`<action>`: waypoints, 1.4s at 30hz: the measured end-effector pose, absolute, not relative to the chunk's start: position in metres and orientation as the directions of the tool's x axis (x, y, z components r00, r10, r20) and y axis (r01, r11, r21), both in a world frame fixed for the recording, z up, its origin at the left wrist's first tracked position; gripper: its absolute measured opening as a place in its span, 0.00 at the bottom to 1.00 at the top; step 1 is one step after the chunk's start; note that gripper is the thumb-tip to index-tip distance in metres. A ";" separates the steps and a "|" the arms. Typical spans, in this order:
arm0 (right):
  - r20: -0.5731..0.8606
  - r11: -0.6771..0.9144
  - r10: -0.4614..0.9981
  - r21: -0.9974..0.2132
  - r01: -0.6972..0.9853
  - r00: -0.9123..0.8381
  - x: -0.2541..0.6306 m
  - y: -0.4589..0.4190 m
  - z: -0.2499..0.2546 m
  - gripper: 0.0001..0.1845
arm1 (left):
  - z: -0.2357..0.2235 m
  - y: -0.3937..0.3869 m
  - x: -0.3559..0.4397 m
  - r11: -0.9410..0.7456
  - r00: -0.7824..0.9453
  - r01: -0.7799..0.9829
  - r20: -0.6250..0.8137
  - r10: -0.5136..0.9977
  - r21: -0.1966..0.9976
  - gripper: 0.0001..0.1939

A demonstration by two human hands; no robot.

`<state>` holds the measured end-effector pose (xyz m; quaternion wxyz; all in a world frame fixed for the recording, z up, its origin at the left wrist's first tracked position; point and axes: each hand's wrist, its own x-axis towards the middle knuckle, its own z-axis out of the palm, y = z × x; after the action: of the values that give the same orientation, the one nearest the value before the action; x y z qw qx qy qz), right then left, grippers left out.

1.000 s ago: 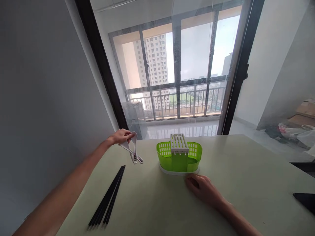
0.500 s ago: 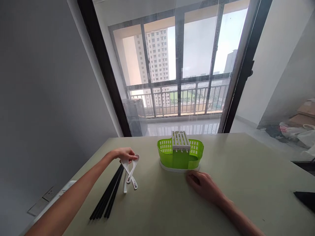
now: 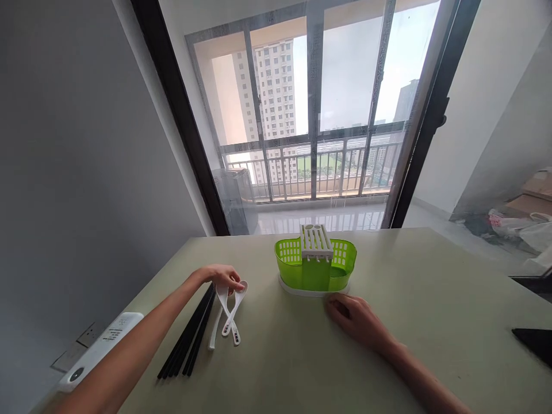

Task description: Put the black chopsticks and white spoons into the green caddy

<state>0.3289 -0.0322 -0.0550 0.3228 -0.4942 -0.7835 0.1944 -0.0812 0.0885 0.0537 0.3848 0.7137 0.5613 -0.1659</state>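
Note:
My left hand (image 3: pixel 225 277) is closed with thumb and fingers on the bowl end of a white spoon (image 3: pixel 235 309). Crossing under it is a second white spoon (image 3: pixel 223 299), and a third white handle (image 3: pixel 214 330) shows to the left, its upper end hidden by the hand. Black chopsticks (image 3: pixel 190 336) lie in a bundle below that hand. My right hand (image 3: pixel 351 313) rests on the table, fingers loosely curled, beside the front rim of the green cutlery basket (image 3: pixel 314 273). A white slotted rack (image 3: pixel 317 240) sits across the basket's middle.
The pale table (image 3: pixel 280 368) reaches toward a glass door with dark frames. A white box-like object (image 3: pixel 101 348) lies at the left edge, partly behind my left forearm. A black pointed object (image 3: pixel 535 345) is at the far right.
My left hand has lowered slightly, and the two crossed spoons have shifted down and a little right. The third handle has swung left. My right hand stays by the basket.

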 end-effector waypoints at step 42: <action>0.310 0.436 0.900 -0.618 0.654 -0.307 0.330 -0.032 -0.057 0.19 | 0.081 0.066 -0.022 -0.198 0.172 0.980 -0.508 0.844 0.004 0.25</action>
<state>0.3303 -0.0323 -0.0569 0.3189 -0.4946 -0.7852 0.1928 -0.0222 0.0663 0.0806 0.1683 0.7468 0.6106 -0.2028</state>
